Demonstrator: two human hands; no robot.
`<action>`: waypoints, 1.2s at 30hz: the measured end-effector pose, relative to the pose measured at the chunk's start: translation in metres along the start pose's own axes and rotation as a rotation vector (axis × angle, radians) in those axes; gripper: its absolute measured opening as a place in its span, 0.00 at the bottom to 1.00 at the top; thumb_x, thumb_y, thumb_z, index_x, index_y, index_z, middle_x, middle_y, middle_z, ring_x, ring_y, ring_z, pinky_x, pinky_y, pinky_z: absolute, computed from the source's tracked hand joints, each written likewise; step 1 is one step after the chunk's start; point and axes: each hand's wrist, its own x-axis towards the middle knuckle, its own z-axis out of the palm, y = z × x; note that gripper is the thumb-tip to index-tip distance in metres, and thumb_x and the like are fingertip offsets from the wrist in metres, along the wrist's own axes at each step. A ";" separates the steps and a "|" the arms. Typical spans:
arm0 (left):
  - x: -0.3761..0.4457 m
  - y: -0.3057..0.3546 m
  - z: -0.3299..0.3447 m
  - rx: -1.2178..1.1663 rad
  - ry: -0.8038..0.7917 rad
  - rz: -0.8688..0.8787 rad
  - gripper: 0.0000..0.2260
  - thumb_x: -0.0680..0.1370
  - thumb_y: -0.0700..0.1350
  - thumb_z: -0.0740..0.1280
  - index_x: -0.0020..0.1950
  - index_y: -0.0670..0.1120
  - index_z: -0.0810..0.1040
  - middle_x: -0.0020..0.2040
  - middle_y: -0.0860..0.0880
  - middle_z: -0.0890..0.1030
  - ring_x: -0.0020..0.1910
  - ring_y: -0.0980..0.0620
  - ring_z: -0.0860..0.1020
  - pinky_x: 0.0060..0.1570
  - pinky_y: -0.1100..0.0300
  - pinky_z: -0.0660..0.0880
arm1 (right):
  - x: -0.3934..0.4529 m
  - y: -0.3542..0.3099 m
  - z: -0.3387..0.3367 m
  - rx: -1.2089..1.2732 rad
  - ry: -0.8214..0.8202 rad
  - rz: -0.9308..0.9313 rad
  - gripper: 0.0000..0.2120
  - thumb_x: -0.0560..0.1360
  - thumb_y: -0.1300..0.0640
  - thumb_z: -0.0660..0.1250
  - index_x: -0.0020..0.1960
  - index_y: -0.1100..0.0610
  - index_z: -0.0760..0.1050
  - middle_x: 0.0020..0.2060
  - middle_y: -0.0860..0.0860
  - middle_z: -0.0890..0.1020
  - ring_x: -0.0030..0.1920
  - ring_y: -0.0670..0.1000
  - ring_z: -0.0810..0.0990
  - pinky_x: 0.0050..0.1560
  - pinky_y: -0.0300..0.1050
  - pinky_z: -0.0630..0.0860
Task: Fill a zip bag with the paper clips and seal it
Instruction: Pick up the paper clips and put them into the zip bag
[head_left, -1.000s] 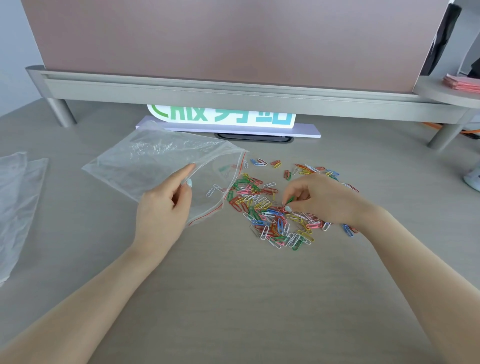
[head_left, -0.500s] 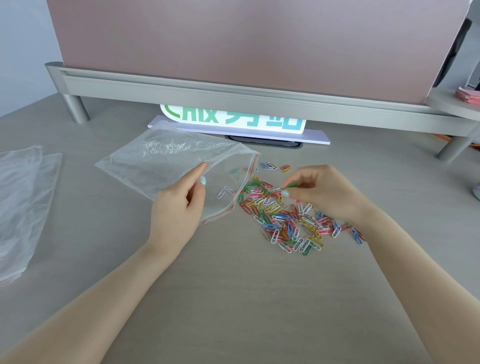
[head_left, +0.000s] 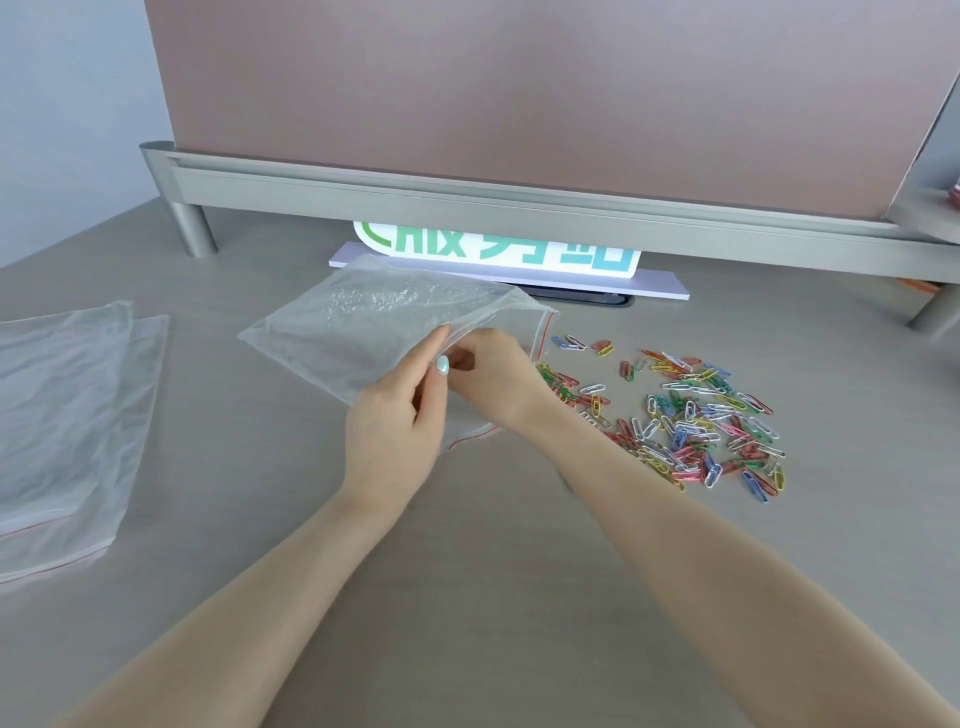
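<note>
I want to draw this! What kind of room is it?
Probably an office desk. A pink divider panel stands at the back of the grey desk, colourful paper clips lie scattered on it, and a sign with green letters peeks out under the panel.

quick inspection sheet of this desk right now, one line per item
surface: grey desk, flat.
job's things: clear zip bag, mouth facing right, unsealed; paper clips heaped loose beside it.
clutter: spare bags stacked at left; green-lettered sign behind.
grippers: left hand pinches the bag's upper lip; right hand reaches into the mouth, fingertips hidden.
cables: nothing seen.
surroundings: pink partition on grey rail.
</note>
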 end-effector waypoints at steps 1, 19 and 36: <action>0.000 0.000 0.000 -0.001 0.004 0.001 0.18 0.77 0.45 0.57 0.65 0.50 0.75 0.31 0.59 0.74 0.33 0.54 0.71 0.35 0.56 0.72 | 0.001 -0.002 0.003 -0.040 0.004 -0.001 0.20 0.71 0.65 0.63 0.25 0.49 0.63 0.18 0.43 0.70 0.23 0.36 0.69 0.27 0.29 0.64; 0.000 0.004 -0.004 -0.102 0.063 -0.014 0.20 0.76 0.52 0.54 0.65 0.52 0.74 0.35 0.46 0.79 0.34 0.44 0.76 0.38 0.48 0.76 | -0.016 0.008 -0.006 -0.066 -0.105 -0.170 0.07 0.75 0.59 0.63 0.43 0.59 0.79 0.39 0.47 0.78 0.41 0.43 0.75 0.47 0.36 0.72; 0.000 0.007 -0.004 -0.093 0.078 -0.112 0.18 0.79 0.35 0.57 0.64 0.51 0.74 0.24 0.61 0.71 0.26 0.61 0.69 0.32 0.72 0.64 | -0.017 0.074 -0.069 -0.440 -0.151 0.170 0.33 0.69 0.34 0.62 0.70 0.46 0.63 0.72 0.49 0.62 0.73 0.54 0.56 0.71 0.58 0.57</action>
